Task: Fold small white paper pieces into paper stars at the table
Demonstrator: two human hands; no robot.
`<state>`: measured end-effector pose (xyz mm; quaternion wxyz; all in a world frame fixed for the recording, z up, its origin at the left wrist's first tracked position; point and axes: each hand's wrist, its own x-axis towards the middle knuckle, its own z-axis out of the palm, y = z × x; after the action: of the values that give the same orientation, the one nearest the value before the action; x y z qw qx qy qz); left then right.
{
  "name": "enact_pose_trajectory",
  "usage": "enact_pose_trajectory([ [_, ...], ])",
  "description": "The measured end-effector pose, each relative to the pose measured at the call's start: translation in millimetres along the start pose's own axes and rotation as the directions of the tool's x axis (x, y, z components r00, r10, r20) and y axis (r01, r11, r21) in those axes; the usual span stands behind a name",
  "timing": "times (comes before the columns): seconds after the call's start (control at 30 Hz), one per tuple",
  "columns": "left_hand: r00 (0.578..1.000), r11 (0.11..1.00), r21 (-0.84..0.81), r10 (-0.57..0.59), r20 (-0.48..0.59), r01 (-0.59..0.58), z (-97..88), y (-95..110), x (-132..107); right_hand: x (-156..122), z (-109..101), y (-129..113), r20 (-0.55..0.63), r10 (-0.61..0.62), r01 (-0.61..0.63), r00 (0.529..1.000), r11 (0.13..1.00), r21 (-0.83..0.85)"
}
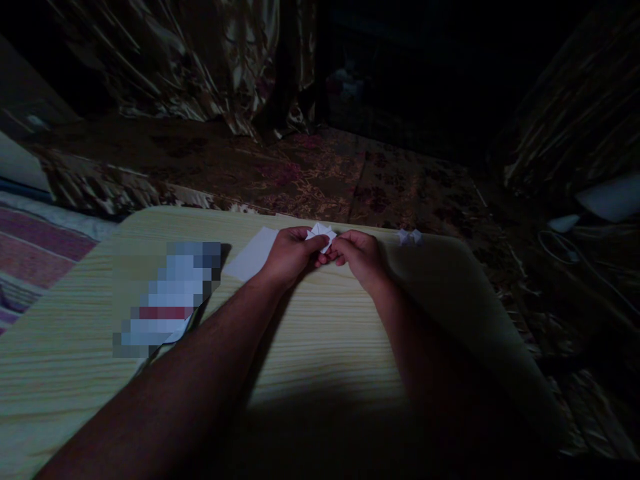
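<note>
Between my two hands, above the far part of the wooden table, is a small piece of folded white paper [320, 231] with creases and pointed corners. My left hand [291, 252] pinches it from the left, thumb on its face. My right hand [361, 257] grips its lower right edge with thumb and fingertips; some fingers are hidden behind the paper. Partly behind my left hand lies a flat white sheet of paper [253, 255]. Right of my right hand sit small folded white paper pieces [409, 237] with pointed tips.
The pale wooden table [320, 333] has rounded far corners. A blurred-out, pixelated object [173, 293] lies left of my left forearm. Beyond the table is a ledge with patterned cloth [300, 167] below a shiny curtain [240, 60]. A white cable [555, 247] hangs at right. The room is dim.
</note>
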<state>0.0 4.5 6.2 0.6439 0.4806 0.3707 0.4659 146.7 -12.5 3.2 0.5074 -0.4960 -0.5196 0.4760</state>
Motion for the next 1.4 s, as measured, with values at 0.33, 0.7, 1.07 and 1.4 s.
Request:
enact_pose_trajectory([
  [0.33, 1.0, 1.0, 0.023, -0.009, 0.003, 0.009, 1.5, 2, -1, 2, 1, 5, -0.008, -0.035, 0.035, 0.999, 0.999, -0.03],
  [0.7, 0.999, 0.999, 0.045, -0.003, -0.042, 0.005, 3.4, 2, -1, 1, 2, 6, -0.004, -0.052, 0.052, 0.999, 0.998, -0.026],
  [1.07, 0.999, 0.997, 0.082, -0.007, -0.046, 0.011, 3.9, 5, -2, 0, 4, 7, -0.027, -0.065, 0.065, 0.997, 0.997, -0.03],
  [1.4, 0.999, 0.995, 0.095, 0.002, -0.042, 0.002, 2.7, 2, -1, 2, 4, 10, -0.029, -0.077, 0.076, 0.997, 0.997, -0.03],
])
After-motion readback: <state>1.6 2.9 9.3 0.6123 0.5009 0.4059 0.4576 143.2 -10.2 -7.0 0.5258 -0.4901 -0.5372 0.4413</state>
